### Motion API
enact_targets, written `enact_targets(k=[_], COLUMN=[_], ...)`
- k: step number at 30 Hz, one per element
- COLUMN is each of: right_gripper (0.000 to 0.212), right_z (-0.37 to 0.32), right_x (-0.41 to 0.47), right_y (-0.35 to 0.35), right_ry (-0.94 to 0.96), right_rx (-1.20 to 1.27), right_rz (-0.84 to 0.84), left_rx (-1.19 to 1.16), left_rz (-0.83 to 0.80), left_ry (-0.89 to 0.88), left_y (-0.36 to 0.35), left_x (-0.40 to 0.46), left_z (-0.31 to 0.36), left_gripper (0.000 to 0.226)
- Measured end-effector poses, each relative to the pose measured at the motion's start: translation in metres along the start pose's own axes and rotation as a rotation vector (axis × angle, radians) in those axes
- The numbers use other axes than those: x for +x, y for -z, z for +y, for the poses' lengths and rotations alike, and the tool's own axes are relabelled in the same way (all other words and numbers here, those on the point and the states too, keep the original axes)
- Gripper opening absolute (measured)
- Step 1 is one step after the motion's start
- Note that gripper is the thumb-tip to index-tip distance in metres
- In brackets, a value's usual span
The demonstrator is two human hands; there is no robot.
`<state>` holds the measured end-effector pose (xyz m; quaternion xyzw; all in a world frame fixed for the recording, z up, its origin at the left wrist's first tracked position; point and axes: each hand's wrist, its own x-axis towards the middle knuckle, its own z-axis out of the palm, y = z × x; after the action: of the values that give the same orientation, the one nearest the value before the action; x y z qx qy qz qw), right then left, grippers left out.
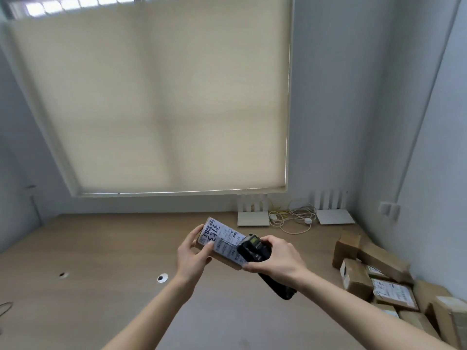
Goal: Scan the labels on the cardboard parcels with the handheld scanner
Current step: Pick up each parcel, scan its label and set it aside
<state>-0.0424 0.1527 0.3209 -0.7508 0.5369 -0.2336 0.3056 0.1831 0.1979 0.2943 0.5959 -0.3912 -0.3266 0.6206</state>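
Beige blind (161, 97) — grey walls (341, 97), wooden desk (101, 248)

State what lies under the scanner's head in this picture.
The scanner, gripped by the right hand, overlaps the label on the parcel the left hand holds. The label's part beneath it is hidden.

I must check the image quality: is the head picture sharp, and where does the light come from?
Head view: soft overall, with slight blur; the label on the parcel shows bold marks, but its small print is unreadable. Light is diffuse, through the blind, with bright strips at its top and right edges. Wide-angle distortion bends the walls and blind edges. The scanner reads as a dark shape with little detail.
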Motion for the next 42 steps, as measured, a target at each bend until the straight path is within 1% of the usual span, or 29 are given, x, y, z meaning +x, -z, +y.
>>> enact_targets(k=[2,5,10,13,17,24,27,33,42], right_gripper=[0.079,0.077,0.064,0.060,0.055,0.052,0.051,0.052,0.052], right_z=[-0.012,-0.023,-0.040,-0.054,-0.076,-0.116,-0.134,-0.165,-0.222], right_x=[-0.003,-0.006,-0.018,-0.027,-0.034,-0.042,-0.045,-0.057,-0.079], right_y=[0.000,-0.001,-0.012,-0.022,-0.033,-0.051,-0.059,-0.084,-0.130], right_ry=[0.014,0.052,0.163,0.222,0.286,0.344,0.380,0.414,0.450], right_rx=[-0.126,-0.277,-0.438,-0.514,-0.606,-0.694,-0.711,-0.724,-0.730], right_rz=[0.004,-0.032,-0.071,-0.114,-0.133,-0.145,-0.137,-0.149,-0.149], left_rx=[0.100,0.201,0.266,0.287,0.332,0.364,0.395,0.445,0.434], left_rz=[0.071,0.155,0.293,0.337,0.392,0.423,0.464,0.500,0.529], left_ry=[-0.029,-0.038,-0.021,-0.032,-0.065,-0.098,-0.109,-0.120,-0.120], left_y=[0.022,0.052,0.093,0.113,0.135,0.178,0.195,0.231,0.303], left_x=[-0.006,-0.015,-0.043,-0.053,-0.060,-0.062,-0.067,-0.080,-0.098], left_z=[0.005,0.012,0.016,0.021,0.035,0.046,0.049,0.057,0.063], left_gripper=[0.047,0.049,0.049,0.050,0.051,0.053,0.052,0.050,0.051])
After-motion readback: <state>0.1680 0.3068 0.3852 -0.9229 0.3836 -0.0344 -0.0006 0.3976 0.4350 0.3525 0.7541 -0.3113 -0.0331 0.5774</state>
